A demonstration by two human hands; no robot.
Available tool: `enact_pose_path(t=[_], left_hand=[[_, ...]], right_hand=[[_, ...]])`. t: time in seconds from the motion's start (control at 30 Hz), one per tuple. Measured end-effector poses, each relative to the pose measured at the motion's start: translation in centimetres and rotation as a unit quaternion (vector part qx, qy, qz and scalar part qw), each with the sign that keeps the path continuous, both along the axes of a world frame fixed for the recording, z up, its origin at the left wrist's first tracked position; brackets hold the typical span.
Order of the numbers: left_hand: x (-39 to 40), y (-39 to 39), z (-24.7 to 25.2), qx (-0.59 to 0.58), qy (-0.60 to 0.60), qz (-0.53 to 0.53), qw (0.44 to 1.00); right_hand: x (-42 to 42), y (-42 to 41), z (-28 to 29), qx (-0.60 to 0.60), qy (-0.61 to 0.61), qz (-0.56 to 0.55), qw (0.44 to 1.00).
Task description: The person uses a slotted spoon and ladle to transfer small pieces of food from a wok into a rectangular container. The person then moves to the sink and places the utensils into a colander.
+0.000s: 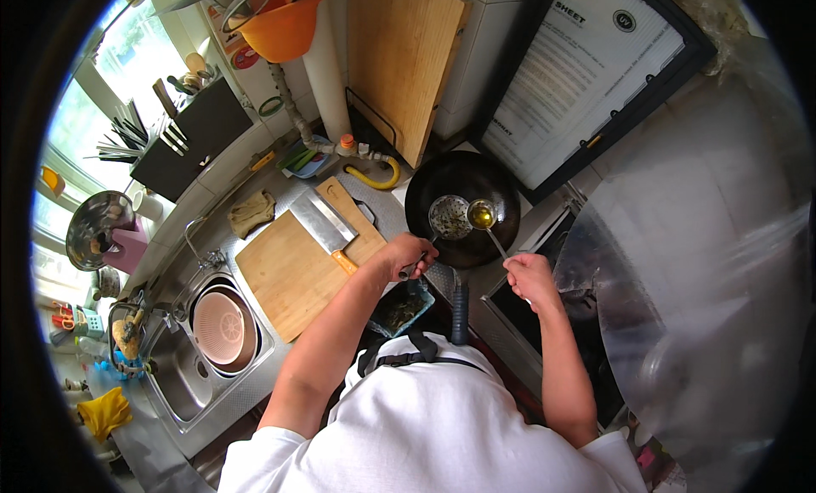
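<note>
My left hand [411, 256] grips the handle of a perforated metal skimmer [449, 217], whose round head is over a dark wok [462, 254] and holds small dark bits. The handle of a metal ladle [482, 214] is in my right hand [532, 279]; its bowl holds yellow, oily liquid and appears beside the skimmer's head, above the wok. The wok's dark grip [459, 314] points towards my body. Below my left hand, a bluish container [401, 308] holds dark, leafy-looking scraps. A cleaver [322, 221] lies on wooden cutting boards [290, 273] to the left.
A steel sink [178, 378] with a pink colander [220, 327] is at the left. Behind the wok stand an upright wooden board [401, 59] and a black-framed panel [574, 78]. A cloth [252, 212] and yellow hose [382, 182] lie on the counter. A large translucent sheet [714, 270] hangs at right.
</note>
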State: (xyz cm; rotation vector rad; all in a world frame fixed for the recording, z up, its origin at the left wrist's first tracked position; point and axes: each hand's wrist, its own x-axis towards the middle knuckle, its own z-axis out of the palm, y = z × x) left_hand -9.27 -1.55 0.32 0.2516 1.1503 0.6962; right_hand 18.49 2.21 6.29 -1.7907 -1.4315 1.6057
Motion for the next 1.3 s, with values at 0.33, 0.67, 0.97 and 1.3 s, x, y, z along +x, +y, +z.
enact_pose_path(t=[0.33,0.67,0.97,1.3], left_hand=[[0.7,-0.4,0.6,0.01,0.001,-0.013,1.0],[0.6,-0.2,0.5,0.012,-0.003,-0.007,1.0],[0.8,0.0,-0.4,0.018,-0.005,-0.019,1.0],[1.0,-0.1,0.3,0.027,0.017,-0.026,0.999]], right_hand=[[-2.0,-1.7,-4.5,0.404,-0.262,0.167,0.86],[-1.7,-2.4,-6.1,0.494,-0.289,0.171,0.802],[-1.7,-3.0,-5.4,0.426,-0.259,0.183,0.847],[-3.3,-3.2,-4.2,0.315,-0.189,0.154,0.917]])
